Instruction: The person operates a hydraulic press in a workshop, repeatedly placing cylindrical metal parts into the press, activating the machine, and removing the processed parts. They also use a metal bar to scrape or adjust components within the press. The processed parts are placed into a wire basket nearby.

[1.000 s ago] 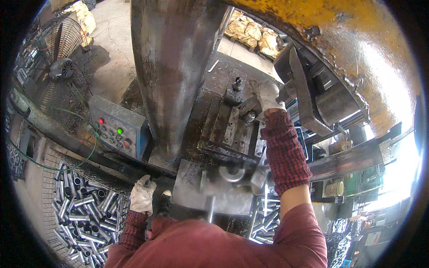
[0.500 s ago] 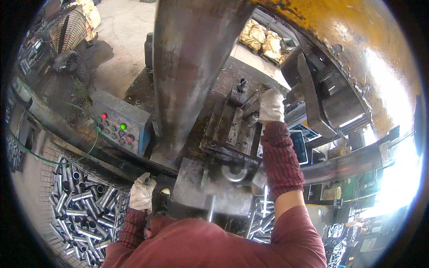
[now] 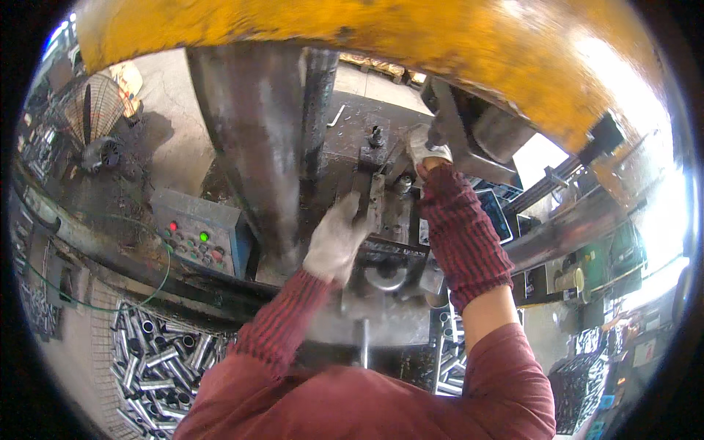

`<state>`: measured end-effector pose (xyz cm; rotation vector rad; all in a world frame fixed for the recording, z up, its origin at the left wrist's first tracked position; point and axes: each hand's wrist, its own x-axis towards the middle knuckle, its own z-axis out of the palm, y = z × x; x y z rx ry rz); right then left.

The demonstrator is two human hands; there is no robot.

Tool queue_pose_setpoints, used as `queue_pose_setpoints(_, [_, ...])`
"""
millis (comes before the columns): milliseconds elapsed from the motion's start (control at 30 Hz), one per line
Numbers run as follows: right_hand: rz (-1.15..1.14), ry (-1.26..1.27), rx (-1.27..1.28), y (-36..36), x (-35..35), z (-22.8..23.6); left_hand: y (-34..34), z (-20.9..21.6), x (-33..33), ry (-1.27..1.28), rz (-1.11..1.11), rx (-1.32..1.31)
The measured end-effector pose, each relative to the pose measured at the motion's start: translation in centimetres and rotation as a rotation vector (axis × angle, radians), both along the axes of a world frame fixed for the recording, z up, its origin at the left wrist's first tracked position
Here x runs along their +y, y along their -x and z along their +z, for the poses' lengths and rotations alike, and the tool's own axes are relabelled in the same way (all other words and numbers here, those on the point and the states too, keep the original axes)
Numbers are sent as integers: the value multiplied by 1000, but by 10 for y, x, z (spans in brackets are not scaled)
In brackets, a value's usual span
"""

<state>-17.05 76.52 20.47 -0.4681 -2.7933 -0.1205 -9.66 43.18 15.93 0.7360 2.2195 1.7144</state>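
Note:
My left hand (image 3: 335, 240), in a whitish work glove, reaches over the near left side of the metal fixture (image 3: 396, 213) with its fingers stretched out and nothing seen in them. At the far right of that fixture is my right hand (image 3: 427, 149), also gloved. Its fingers curl by a slanted metal bar, and what they hold is hidden. Between the hands stand an upright bolt-like post (image 3: 376, 138) and a short round metal piece (image 3: 404, 185). Nearer me, a U-shaped metal part (image 3: 386, 279) sits on the front of the block.
A yellow press frame (image 3: 330, 22) arches overhead, with a thick steel column (image 3: 249, 125) on the left. A control box (image 3: 198, 227) with lit buttons stands left. Wire baskets of cut metal tubes (image 3: 158, 359) lie lower left. A tablet-like screen (image 3: 495, 214) is right; a fan (image 3: 95, 117) stands far left.
My left hand has come up from the lower left to the fixture, its fingers now extended. My right hand remains at the fixture's far right. The view has shifted, showing more yellow frame.

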Motion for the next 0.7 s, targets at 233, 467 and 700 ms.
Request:
queue_pose_setpoints(233, [215, 1073, 74, 1, -14, 3, 112, -8, 164, 311, -29, 176])
queue_pose_setpoints(467, [203, 644, -382, -24, 50, 46, 157, -61, 186, 472, -199, 509])
queue_pose_setpoints(700, [117, 284, -352, -41, 60, 20, 153, -52, 190, 808, -382, 998])
